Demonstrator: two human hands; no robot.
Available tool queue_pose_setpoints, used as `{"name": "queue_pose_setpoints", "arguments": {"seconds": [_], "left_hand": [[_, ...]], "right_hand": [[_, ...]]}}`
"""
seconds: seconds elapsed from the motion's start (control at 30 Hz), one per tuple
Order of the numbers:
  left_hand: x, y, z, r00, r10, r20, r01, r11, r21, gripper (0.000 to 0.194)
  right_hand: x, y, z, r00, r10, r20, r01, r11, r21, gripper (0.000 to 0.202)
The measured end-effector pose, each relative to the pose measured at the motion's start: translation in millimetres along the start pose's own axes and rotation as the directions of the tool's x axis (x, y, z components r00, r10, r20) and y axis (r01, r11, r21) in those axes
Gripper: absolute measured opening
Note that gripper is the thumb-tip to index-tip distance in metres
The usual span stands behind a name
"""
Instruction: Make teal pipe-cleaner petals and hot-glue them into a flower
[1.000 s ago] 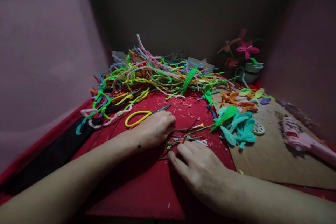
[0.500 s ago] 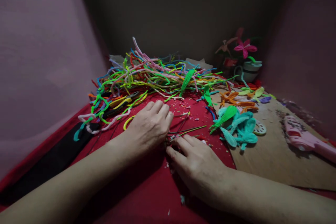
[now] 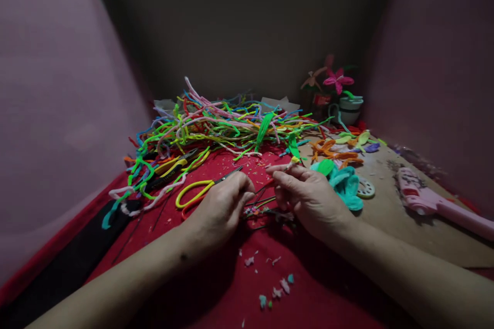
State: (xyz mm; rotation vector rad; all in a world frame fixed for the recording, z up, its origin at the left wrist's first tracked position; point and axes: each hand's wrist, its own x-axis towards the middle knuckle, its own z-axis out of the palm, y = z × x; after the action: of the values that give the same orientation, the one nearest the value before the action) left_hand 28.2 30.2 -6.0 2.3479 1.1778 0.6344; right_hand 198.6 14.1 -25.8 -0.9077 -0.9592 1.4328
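Observation:
My left hand (image 3: pixel 229 200) is closed in a pinch at one end of a thin dark wire (image 3: pixel 263 186). The other end runs into the fingers of my right hand (image 3: pixel 309 190), which are closed around it. A small yellow tip (image 3: pixel 295 160) pokes up above the right fingers; whether it belongs to this wire I cannot tell. Partly behind my left hand lie scissors (image 3: pixel 196 193) with yellow and orange handles. Under the hands, several thin stems (image 3: pixel 266 200) and fuzzy clippings (image 3: pixel 250 261) rest on the red cloth (image 3: pixel 216 288).
A heap of coloured pipe cleaners (image 3: pixel 219 123) spreads across the back, with yellow-black pliers (image 3: pixel 170 168) at its left. Turquoise fuzzy petals (image 3: pixel 345 187) lie beside my right hand. On a brown board (image 3: pixel 386 221) sits a pink glue gun (image 3: pixel 420 198). A cup (image 3: pixel 350 109) stands behind.
Both hands have lifted from the clippings and moved apart, with a thin wire now between them. The scissors and several clippings have come into view. The camera view has shifted slightly.

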Motion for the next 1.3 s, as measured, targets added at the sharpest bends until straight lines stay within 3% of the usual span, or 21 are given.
{"name": "queue_pose_setpoints", "arguments": {"seconds": [0.27,0.43,0.57,0.73,0.83,0.93,1.03,1.1,1.2,1.3], "left_hand": [[1.5,18.3,1.7,0.976,-0.134,0.171,0.193,0.897,-0.398,0.020],[6.3,28.8,8.7,0.954,-0.219,0.206,0.297,0.796,-0.527,0.025],[6.2,31.9,21.9,0.939,-0.265,0.218,0.342,0.660,-0.669,0.024],[4.1,38.3,35.5,0.886,-0.360,0.294,0.442,0.456,-0.773,0.023],[8.2,42.6,35.6,0.908,-0.334,0.253,0.407,0.561,-0.721,0.023],[17.4,48.4,29.2,0.955,-0.284,0.088,0.275,0.731,-0.625,0.021],[28.5,54.5,18.4,0.970,-0.234,-0.061,0.156,0.797,-0.583,0.019],[35.3,56.3,10.7,0.969,-0.227,-0.100,0.119,0.778,-0.616,0.019],[42.5,52.5,4.6,0.971,-0.214,-0.108,0.066,0.674,-0.736,0.019],[45.9,40.4,11.1,0.974,-0.211,-0.078,0.057,0.565,-0.823,0.020]], "right_hand": [[-0.2,-5.3,2.1,0.997,0.064,-0.033,-0.060,0.992,0.113,0.024],[-1.1,-5.9,0.1,1.000,-0.009,0.002,0.009,0.997,0.080,0.021],[0.1,-3.8,-2.6,0.999,-0.046,0.001,0.046,0.998,0.050,0.020],[3.9,-4.0,-7.1,0.991,-0.130,-0.020,0.128,0.989,-0.075,0.024],[7.6,-7.4,-9.9,0.988,-0.156,0.009,0.156,0.979,-0.129,0.025],[10.3,-16.4,-11.7,0.980,-0.163,0.115,0.173,0.981,-0.084,0.021],[11.1,-34.8,-16.3,0.956,-0.205,0.208,0.216,0.976,-0.029,0.020],[11.7,-50.7,-24.5,0.952,-0.243,0.184,0.248,0.969,-0.006,0.026],[14.0,-70.8,-46.0,0.950,-0.312,-0.006,0.311,0.950,-0.041,0.025],[15.6,-78.8,-70.8,0.927,-0.349,-0.137,0.335,0.935,-0.117,0.022]]}}
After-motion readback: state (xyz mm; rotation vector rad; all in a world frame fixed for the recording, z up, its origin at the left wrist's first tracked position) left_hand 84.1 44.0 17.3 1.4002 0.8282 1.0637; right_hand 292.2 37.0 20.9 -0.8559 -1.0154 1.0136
